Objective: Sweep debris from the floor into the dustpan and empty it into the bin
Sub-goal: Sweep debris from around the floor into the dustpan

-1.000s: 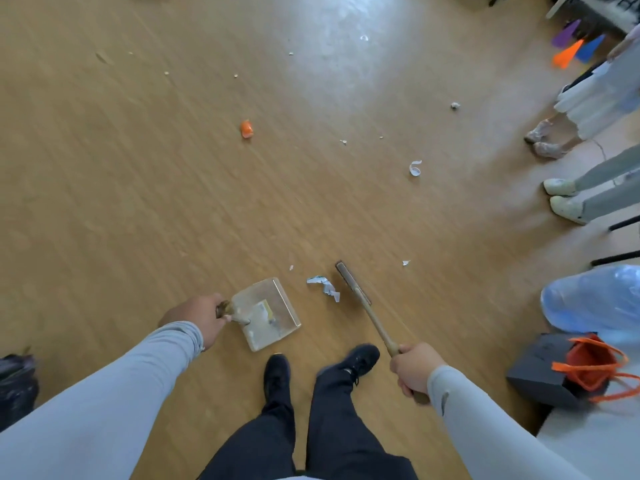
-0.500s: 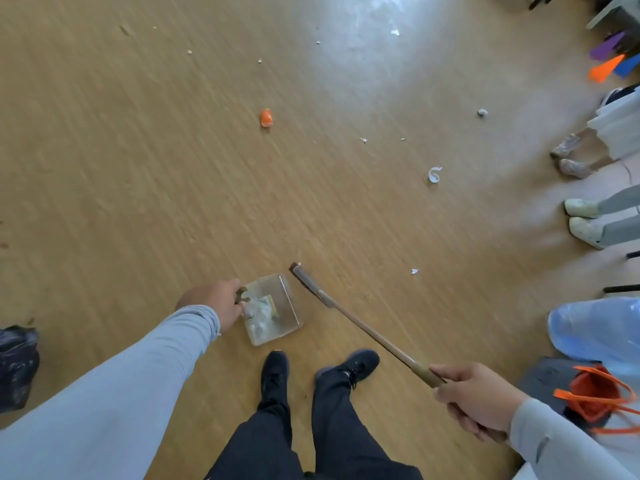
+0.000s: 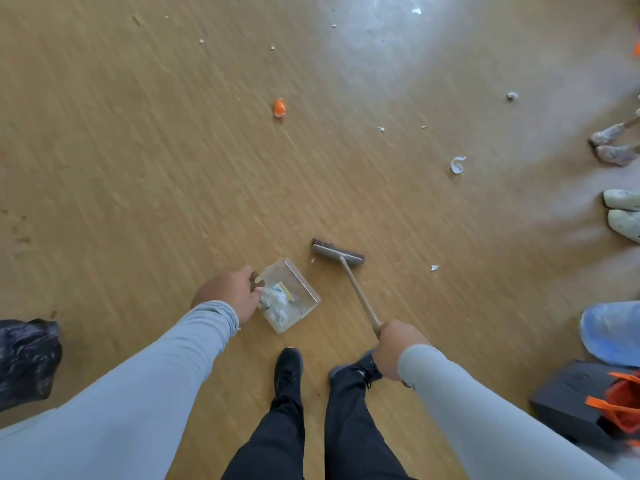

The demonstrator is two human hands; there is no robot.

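**Dustpan loaded, brush head down beside it**

At the far left edge, low in the frame: a crumpled black plastic bag (image 3: 27, 362) on the wooden floor (image 3: 138, 168).

Left of centre: the left hand (image 3: 227, 294), at the end of a grey sleeve, closed around the dark handle of a clear dustpan (image 3: 294, 299). Dustpan resting low on the floor just ahead of two black shoes (image 3: 289, 370), its open mouth toward the upper right. Inside it: white paper scraps (image 3: 280, 311) and a yellow-and-white piece.

Upper centre: an orange scrap (image 3: 279, 107), well apart from the dustpan. Higher still, tiny white crumbs scattered toward the top of the frame.

Just right of the dustpan's mouth: a brush head (image 3: 337, 252), grey back and dark bristles, lying crosswise, near the pan but not touching it. A small white fleck between the two. From the head, a wooden stick (image 3: 360, 294) slanting down and right into the right hand (image 3: 398, 351), wrapped tight around it, also grey-sleeved.

Right of the brush: a small white scrap (image 3: 434, 267), then a curled white paper strip (image 3: 458, 165) farther up, and a crumpled white ball (image 3: 512, 95) near the upper right.

At the right edge: other people's feet in pale shoes (image 3: 623, 213), a blue-tinted plastic bag (image 3: 613, 332), and lower down a dark box (image 3: 568, 407) with an orange bag (image 3: 623, 403) against it.
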